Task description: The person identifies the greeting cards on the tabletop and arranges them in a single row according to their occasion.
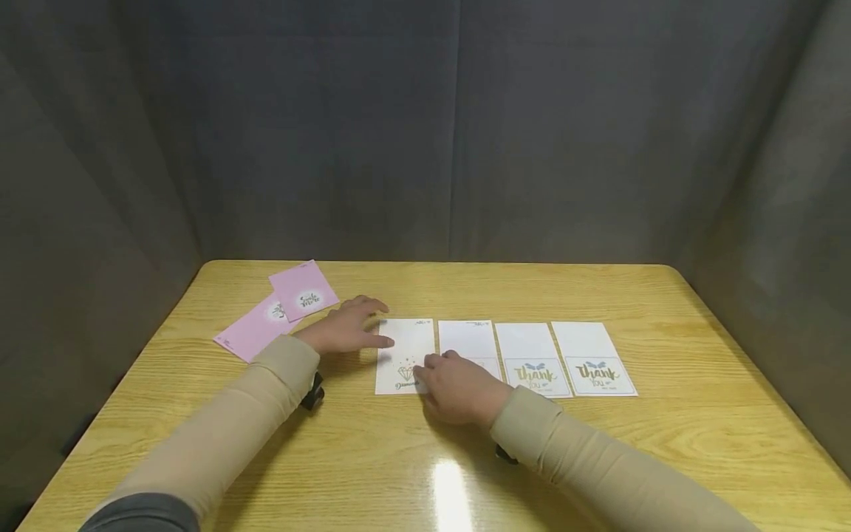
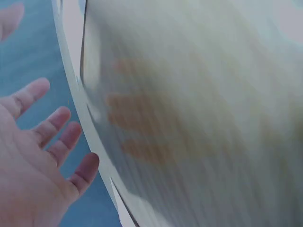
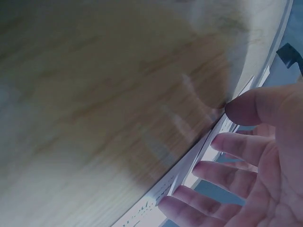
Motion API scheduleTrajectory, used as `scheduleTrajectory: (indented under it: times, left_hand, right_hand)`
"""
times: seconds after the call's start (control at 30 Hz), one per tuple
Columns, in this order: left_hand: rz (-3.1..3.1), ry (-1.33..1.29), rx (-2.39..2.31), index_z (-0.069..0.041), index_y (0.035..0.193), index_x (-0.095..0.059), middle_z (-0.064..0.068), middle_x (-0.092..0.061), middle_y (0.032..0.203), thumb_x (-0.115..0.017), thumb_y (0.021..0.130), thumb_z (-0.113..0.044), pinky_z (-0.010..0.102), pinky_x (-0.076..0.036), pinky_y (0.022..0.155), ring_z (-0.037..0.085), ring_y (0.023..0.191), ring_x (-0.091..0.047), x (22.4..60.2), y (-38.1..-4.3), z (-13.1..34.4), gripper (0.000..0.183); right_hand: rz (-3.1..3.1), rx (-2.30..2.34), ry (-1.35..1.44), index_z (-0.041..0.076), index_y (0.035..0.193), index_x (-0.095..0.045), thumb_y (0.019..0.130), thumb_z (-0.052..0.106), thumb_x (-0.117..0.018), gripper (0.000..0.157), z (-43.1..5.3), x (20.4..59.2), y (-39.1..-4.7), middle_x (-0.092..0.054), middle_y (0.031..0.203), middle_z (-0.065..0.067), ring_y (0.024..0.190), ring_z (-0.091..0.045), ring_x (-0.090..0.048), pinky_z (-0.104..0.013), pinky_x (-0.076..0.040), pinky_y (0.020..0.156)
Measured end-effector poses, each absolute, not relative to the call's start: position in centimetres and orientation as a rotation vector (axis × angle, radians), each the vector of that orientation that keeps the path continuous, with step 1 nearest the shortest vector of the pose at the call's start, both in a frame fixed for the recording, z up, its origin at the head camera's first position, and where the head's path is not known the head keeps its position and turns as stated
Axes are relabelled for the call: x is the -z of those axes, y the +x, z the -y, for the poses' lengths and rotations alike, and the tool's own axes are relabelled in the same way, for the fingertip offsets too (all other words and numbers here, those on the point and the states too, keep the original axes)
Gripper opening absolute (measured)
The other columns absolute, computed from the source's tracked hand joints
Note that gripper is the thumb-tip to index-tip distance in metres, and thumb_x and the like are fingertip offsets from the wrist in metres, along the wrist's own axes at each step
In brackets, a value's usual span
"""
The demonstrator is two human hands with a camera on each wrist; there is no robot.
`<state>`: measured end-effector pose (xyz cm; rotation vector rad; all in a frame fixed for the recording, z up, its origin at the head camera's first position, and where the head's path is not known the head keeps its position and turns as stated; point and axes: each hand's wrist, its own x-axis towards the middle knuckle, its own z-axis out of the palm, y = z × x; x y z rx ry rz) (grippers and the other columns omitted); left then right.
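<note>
In the head view, a white card with a diamond print (image 1: 404, 343) lies flat at the left end of a row. My right hand (image 1: 464, 388) has its fingertips at the lower right of that card and covers part of the second white card (image 1: 465, 335). Off the diamond card's left edge is my left hand (image 1: 346, 326), fingers spread and holding nothing. The left wrist view shows that hand (image 2: 33, 151) with its fingers apart. Seen from the right wrist, the fingers (image 3: 227, 177) are extended beside the cards' edges.
Two white cards with "Thank You" prints, one inner (image 1: 532, 343) and one at the right end (image 1: 588, 341), continue the row. Two pink cards, a lower one (image 1: 249, 332) and an upper one (image 1: 299, 284), overlap at the left of the wooden table (image 1: 359, 458). Grey curtains (image 1: 425, 133) surround it.
</note>
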<state>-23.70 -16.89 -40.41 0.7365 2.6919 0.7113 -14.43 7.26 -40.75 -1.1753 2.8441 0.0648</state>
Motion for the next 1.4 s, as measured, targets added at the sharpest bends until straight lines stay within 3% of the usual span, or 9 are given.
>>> scheduleTrajectory:
  times: [0.2,0.33,0.5,0.63,0.7,0.77,0.9,1.03,1.4]
  left_hand:
    - [-2.795,0.433,-0.911,0.01,0.14,-0.049,0.033,-0.052,0.138,-0.06,0.103,-0.028,0.058,-0.043,0.104,0.048,0.127,-0.052,40.3,-25.4,21.0,0.054]
    - [-2.859,0.204,-1.016,0.008,0.121,-0.057,0.027,-0.061,0.117,-0.056,0.102,-0.023,0.051,-0.049,0.09,0.039,0.104,-0.06,40.2,-25.9,22.9,0.036]
    - [-2.87,0.005,-1.07,0.0,0.096,-0.054,0.01,-0.054,0.085,-0.053,0.1,-0.024,0.039,-0.044,0.074,0.025,0.077,-0.05,40.0,-26.1,24.6,0.024]
    - [-2.888,-0.133,-1.044,-0.005,0.078,-0.048,0.002,-0.044,0.069,-0.054,0.098,-0.026,0.039,-0.04,0.066,0.02,0.065,-0.042,40.6,-26.5,25.6,0.029]
    - [-2.889,-0.214,-1.021,0.0,0.084,-0.051,0.011,-0.049,0.078,-0.056,0.097,-0.03,0.047,-0.044,0.074,0.029,0.074,-0.048,40.8,-26.6,25.7,0.033]
    - [-2.887,-0.294,-1.02,0.006,0.107,-0.055,0.026,-0.053,0.105,-0.057,0.097,-0.034,0.059,-0.042,0.088,0.043,0.099,-0.051,40.9,-26.6,25.6,0.041]
    - [-2.905,-0.395,-0.993,0.001,0.155,-0.031,0.041,-0.02,0.151,-0.056,0.098,-0.042,0.074,-0.021,0.107,0.058,0.139,-0.019,40.6,-26.7,25.7,0.075]
    - [-2.923,-0.45,-0.926,0.001,0.162,-0.013,0.045,-0.011,0.154,-0.055,0.098,-0.048,0.075,-0.015,0.11,0.06,0.142,-0.011,40.5,-26.8,25.7,0.09]
    - [-2.834,-0.559,-0.815,0.0,0.162,0.002,0.048,-0.014,0.152,-0.058,0.091,-0.056,0.075,-0.016,0.107,0.062,0.141,-0.014,41.2,-26.9,24.8,0.108]
  right_hand:
    - [-2.854,-0.009,-1.184,0.006,0.117,-0.065,0.097,0.018,-0.065,0.024,-7.3,40.8,-14.4,-0.064,0.103,-0.01,0.096,-0.032,-0.065,-0.042,-0.055,0.086]
    - [-2.851,0.018,-1.164,0.007,0.116,-0.066,0.096,0.017,-0.066,0.022,-7.3,40.9,-14.3,-0.064,0.102,-0.009,0.094,-0.031,-0.065,-0.041,-0.056,0.081]
    - [-2.858,0.03,-1.174,0.009,0.112,-0.065,0.095,0.017,-0.067,0.019,-7.2,40.9,-14.1,-0.063,0.101,-0.008,0.091,-0.03,-0.064,-0.039,-0.056,0.078]
    - [-2.873,0.02,-1.19,0.009,0.109,-0.065,0.095,0.018,-0.067,0.017,-7.0,41.0,-13.9,-0.063,0.1,-0.007,0.09,-0.029,-0.064,-0.039,-0.055,0.078]
    - [-2.876,0.018,-1.186,0.009,0.109,-0.065,0.095,0.018,-0.067,0.017,-7.0,41.0,-13.8,-0.063,0.1,-0.008,0.091,-0.03,-0.065,-0.04,-0.056,0.079]
    - [-2.879,0.02,-1.184,0.009,0.11,-0.065,0.095,0.018,-0.067,0.018,-7.0,41.0,-13.7,-0.063,0.101,-0.008,0.093,-0.031,-0.065,-0.041,-0.056,0.08]
    - [-2.888,0.037,-1.191,0.009,0.111,-0.065,0.094,0.017,-0.066,0.019,-6.8,40.9,-13.5,-0.063,0.102,-0.008,0.093,-0.031,-0.065,-0.041,-0.056,0.081]
    - [-2.892,0.06,-1.194,0.009,0.11,-0.066,0.093,0.017,-0.066,0.018,-6.6,40.9,-13.3,-0.064,0.102,-0.009,0.093,-0.031,-0.064,-0.042,-0.056,0.08]
    - [-2.87,0.043,-1.151,0.01,0.121,-0.068,0.096,0.018,-0.066,0.027,-6.8,41.0,-12.6,-0.065,0.114,-0.011,0.106,-0.034,-0.065,-0.044,-0.056,0.088]
